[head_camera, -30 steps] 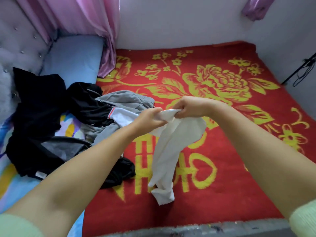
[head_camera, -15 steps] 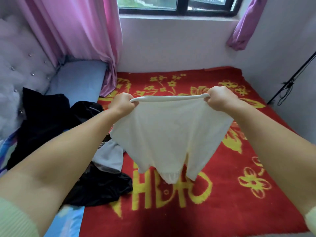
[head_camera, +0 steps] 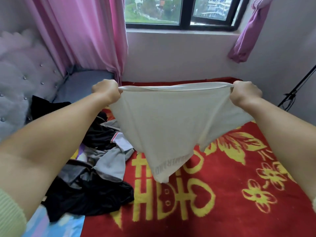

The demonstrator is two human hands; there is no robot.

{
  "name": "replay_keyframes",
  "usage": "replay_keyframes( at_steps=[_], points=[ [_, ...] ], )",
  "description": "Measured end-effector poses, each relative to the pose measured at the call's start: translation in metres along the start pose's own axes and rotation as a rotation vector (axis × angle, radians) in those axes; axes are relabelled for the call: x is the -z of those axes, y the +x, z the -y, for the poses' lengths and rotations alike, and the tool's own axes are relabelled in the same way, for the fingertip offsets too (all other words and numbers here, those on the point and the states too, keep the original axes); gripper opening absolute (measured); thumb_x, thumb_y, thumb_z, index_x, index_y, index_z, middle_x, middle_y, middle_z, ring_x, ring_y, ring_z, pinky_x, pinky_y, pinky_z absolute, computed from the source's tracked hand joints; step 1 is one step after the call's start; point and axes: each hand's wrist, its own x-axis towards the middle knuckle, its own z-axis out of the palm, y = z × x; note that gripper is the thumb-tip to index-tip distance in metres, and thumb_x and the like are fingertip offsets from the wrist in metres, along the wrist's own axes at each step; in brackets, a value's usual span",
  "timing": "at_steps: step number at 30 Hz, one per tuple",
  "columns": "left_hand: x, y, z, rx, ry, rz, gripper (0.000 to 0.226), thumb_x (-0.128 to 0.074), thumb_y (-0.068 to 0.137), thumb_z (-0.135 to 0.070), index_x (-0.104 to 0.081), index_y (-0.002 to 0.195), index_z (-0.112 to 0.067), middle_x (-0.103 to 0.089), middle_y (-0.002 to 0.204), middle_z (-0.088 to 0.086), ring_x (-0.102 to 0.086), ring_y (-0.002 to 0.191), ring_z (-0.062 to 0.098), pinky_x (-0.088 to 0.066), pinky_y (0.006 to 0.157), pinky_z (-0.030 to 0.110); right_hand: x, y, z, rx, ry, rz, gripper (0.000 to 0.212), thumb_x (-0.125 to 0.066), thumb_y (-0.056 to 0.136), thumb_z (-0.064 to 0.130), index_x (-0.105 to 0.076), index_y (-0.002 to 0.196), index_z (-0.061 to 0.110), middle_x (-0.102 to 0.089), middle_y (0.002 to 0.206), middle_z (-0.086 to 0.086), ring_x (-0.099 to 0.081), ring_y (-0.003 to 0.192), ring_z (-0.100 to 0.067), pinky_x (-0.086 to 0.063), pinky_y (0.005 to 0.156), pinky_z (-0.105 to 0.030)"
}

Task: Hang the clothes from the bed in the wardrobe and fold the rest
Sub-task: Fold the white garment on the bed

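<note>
i have both arms stretched out ahead of me over the bed. my left hand [head_camera: 106,90] is curled into a fist around the left end of a white garment [head_camera: 164,127], and my right hand [head_camera: 246,94] is fisted around its right end, so the top edge is pulled taut and nearly level between them. the fingers themselves are tucked away from me on both sides; i see only the backs of the hands and the cloth bunched into each grip. the white garment hangs down from that edge in the air above the red blanket [head_camera: 222,194], narrowing to a point at the bottom, where a band of pale lettering shows that i cannot read fully.

to the left and nearer to me lies a heap of clothes on the bed: black clothes [head_camera: 89,197] in the near part, a grey garment [head_camera: 111,165] on top toward the middle, and more black fabric farther back by the padded headboard [head_camera: 22,86]. the red blanket carries yellow flowers and large yellow characters. a blue pillow [head_camera: 85,81] sits at the far left, with a pink curtain [head_camera: 85,35] hanging above it. the window [head_camera: 181,12] is on the far wall, and a purple curtain [head_camera: 246,40] is tied up at its right.
</note>
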Motion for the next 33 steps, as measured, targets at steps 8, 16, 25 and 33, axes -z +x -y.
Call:
replay_keyframes(
  at_steps=[8,16,25,33],
  points=[
    [-0.008,0.041,-0.026,0.465,-1.113,0.154,0.018,-0.041,0.094,-0.010,-0.058,0.095,-0.003,-0.059,0.097,0.012,-0.059,0.082,0.026,-0.049,0.066,0.030,-0.026,0.048,0.036,-0.373,0.970,0.050,0.026,-0.038,0.091,0.007,-0.063,0.091,0.015,-0.064,0.117,-0.017,-0.063,0.077,-0.033,-0.045,0.049,-0.023],
    [0.035,0.099,-0.065,0.306,-1.621,-0.224,0.033,-0.045,0.092,-0.017,-0.063,0.115,-0.004,-0.062,0.099,0.008,-0.062,0.083,0.024,-0.047,0.060,0.025,0.013,0.117,0.048,-0.220,1.443,-0.189,0.042,-0.037,0.090,-0.001,-0.062,0.110,0.026,-0.063,0.109,-0.009,-0.057,0.074,-0.013,-0.049,0.059,-0.020],
    [0.092,0.085,-0.066,0.093,-1.235,-0.676,0.024,-0.056,0.090,-0.018,-0.072,0.099,-0.005,-0.071,0.088,0.012,-0.054,0.070,0.010,-0.052,0.062,0.031,0.084,0.145,0.022,-0.216,1.455,-0.512,0.039,-0.038,0.078,0.010,-0.062,0.097,0.033,-0.067,0.112,-0.004,-0.064,0.103,-0.025,-0.052,0.086,-0.033],
    [-0.036,-0.029,-0.013,-0.363,-0.335,-0.581,0.041,-0.047,0.080,-0.044,-0.072,0.073,-0.013,-0.065,0.066,0.011,-0.057,0.071,0.032,-0.035,0.073,0.038,-0.016,0.064,-0.069,-0.052,1.048,-0.256,0.013,-0.053,0.092,0.018,-0.065,0.095,0.015,-0.056,0.072,0.004,-0.053,0.070,-0.006,-0.038,0.058,-0.017]
  ],
)
